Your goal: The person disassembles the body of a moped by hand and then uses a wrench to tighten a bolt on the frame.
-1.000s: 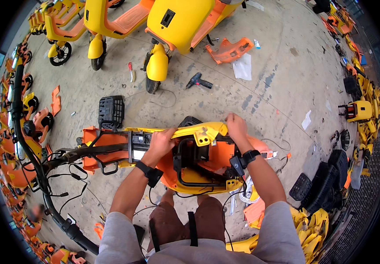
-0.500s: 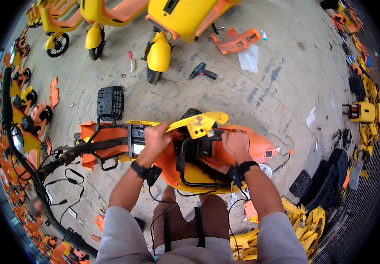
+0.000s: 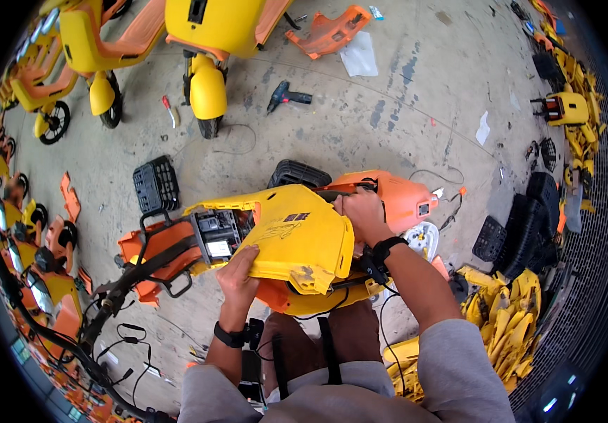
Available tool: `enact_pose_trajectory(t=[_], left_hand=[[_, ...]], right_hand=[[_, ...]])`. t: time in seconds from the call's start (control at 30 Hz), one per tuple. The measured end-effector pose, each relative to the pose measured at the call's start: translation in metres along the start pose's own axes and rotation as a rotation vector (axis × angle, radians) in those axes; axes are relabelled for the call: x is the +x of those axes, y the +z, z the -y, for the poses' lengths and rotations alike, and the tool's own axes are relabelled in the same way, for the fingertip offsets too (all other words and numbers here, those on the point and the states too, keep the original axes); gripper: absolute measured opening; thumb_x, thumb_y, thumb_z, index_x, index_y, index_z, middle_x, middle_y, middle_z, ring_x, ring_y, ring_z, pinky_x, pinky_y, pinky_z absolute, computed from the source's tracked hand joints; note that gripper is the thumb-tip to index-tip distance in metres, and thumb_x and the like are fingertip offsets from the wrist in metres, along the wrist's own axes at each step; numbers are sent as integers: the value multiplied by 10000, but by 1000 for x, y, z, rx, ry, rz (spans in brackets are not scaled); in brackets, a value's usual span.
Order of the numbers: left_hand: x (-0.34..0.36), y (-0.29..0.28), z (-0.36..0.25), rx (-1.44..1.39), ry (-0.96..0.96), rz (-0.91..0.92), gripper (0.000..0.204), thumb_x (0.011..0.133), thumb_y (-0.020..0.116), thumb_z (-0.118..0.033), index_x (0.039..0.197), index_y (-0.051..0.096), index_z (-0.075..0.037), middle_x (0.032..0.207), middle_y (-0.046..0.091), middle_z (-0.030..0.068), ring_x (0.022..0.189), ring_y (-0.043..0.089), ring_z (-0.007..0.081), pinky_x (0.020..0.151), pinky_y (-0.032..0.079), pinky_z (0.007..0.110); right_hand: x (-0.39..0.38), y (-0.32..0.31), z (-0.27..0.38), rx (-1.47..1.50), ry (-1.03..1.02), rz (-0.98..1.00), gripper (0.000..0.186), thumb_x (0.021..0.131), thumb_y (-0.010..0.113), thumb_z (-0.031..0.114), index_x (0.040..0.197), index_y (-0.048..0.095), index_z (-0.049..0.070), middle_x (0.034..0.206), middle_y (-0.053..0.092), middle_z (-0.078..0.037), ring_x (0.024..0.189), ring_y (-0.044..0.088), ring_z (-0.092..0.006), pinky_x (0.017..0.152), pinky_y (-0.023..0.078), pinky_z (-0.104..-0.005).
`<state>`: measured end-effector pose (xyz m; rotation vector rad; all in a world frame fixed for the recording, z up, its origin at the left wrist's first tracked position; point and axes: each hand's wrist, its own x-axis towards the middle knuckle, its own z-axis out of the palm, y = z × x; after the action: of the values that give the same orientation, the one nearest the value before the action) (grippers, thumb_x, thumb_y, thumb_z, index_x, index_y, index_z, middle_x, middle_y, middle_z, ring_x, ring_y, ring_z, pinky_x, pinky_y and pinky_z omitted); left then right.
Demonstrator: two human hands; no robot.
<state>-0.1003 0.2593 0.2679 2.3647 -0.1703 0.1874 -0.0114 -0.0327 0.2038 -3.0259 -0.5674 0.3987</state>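
Note:
A yellow body panel (image 3: 283, 243) lies tilted across the middle of a partly dismantled scooter, which has an orange rear shell (image 3: 399, 197), a black frame (image 3: 156, 261) and an exposed black compartment (image 3: 216, 233). My left hand (image 3: 239, 275) grips the panel's lower left edge. My right hand (image 3: 360, 215) is closed at the panel's upper right, beside the orange shell, over dark parts; what its fingers hold is partly hidden.
Yellow scooters (image 3: 209, 92) stand ahead and along the left. On the floor lie a cordless drill (image 3: 288, 95), an orange panel (image 3: 329, 32), a black basket (image 3: 156, 183), black seats (image 3: 529, 218) and piled yellow panels (image 3: 501, 321) at the right.
The yellow panel has swung down toward me and now covers much of the open middle. My left hand has moved down with it; my right hand has risen slightly at the frame.

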Motion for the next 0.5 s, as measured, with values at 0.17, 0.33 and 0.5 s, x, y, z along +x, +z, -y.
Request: enact_pose_trajectory(t=[0.17, 0.33, 0.5], left_hand=[[5, -4, 0, 42, 21, 49, 383, 561, 593, 145, 914, 668, 17, 917, 692, 147, 889, 681, 291, 772, 548, 333], [-1, -1, -1, 35, 23, 1, 343, 607, 636, 122, 933, 666, 19, 924, 689, 169, 890, 682, 298, 784, 543, 338], [-16, 2, -2, 31, -106, 5, 290, 678, 697, 71, 962, 660, 33, 940, 686, 184, 868, 688, 289, 774, 536, 315]], right_hand=[[2, -1, -1, 14, -47, -79, 327, 872, 515, 213, 596, 617, 70, 534, 604, -78, 633, 613, -253, 530, 469, -369], [2, -4, 1, 166, 28, -222, 156, 850, 530, 175, 824, 631, 58, 552, 610, -84, 555, 610, -232, 513, 476, -344], [-4, -4, -3, 194, 25, -238, 283, 782, 555, 146, 1041, 603, 44, 587, 621, -88, 528, 621, -226, 500, 484, -333]])
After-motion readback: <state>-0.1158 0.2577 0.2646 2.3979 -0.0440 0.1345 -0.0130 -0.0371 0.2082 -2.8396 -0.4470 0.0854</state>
